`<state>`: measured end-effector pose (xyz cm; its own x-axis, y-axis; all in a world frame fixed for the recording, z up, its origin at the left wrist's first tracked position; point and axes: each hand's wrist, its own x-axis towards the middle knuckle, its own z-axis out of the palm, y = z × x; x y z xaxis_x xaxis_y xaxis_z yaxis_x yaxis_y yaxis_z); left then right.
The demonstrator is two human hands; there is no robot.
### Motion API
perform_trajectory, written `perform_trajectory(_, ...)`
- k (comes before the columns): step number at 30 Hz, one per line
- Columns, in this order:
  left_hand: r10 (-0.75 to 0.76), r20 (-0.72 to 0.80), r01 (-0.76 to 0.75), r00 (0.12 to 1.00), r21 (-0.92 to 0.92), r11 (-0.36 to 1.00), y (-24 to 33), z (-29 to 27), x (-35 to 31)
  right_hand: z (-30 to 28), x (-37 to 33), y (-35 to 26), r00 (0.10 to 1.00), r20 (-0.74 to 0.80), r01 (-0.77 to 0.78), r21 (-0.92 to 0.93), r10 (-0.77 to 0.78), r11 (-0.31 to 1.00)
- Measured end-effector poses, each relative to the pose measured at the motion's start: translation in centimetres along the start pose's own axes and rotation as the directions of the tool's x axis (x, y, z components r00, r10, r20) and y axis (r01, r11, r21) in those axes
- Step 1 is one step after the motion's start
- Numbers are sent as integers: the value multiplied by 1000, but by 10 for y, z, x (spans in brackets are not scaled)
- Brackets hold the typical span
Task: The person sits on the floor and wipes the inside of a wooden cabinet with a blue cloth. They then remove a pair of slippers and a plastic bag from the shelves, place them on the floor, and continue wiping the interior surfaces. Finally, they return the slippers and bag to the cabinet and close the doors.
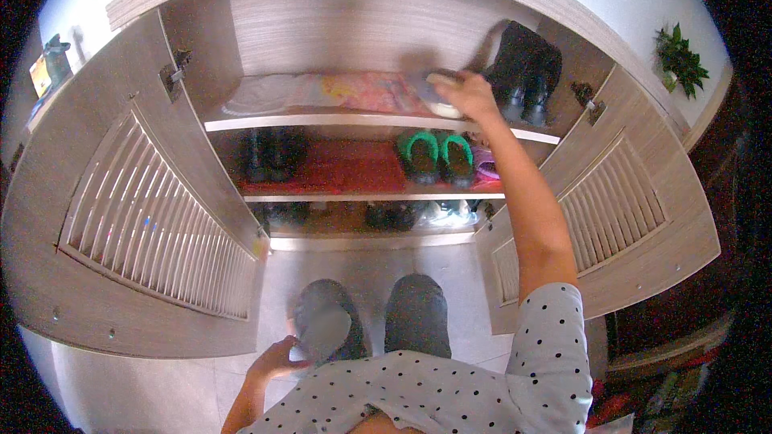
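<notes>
My right hand (470,96) reaches to the top shelf and grips a shoe (442,95) with a pale, whitish edge, blurred by motion. Just right of it stands a pair of tall black boots (524,72). Down by my left knee, my left hand (277,358) is closed at the edge of a grey, rounded, sole-shaped shoe (326,333); its details are blurred. The top shelf (386,122) is lined with a whitish and pink-patterned sheet (362,90), and the shoe in my right hand is over its right end.
Two louvred cabinet doors stand wide, one left (153,225) and one right (611,209). On the middle shelf are dark shoes with green trim (438,159), black boots (273,153) and a red liner (346,167). Dark footwear (390,215) and a clear plastic bag (446,214) lie below.
</notes>
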<state>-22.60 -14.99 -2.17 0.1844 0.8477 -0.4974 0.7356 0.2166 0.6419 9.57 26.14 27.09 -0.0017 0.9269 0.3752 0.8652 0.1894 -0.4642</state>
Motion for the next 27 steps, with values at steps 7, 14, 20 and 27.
perform_trajectory(7,97,-294,-186,951,-290,939,31,11,-14,-47,-96,42,991,-136,114,872,11,476)
perform_trajectory(14,129,-175,-163,976,-197,967,66,6,-7,-64,-301,130,939,263,-343,749,220,567)
perform_trajectory(20,-57,-15,53,998,-186,981,67,22,1,23,-414,213,769,151,-622,402,621,672)
perform_trajectory(27,-236,19,236,972,-157,959,82,20,-3,62,-515,303,653,331,-754,200,681,626)
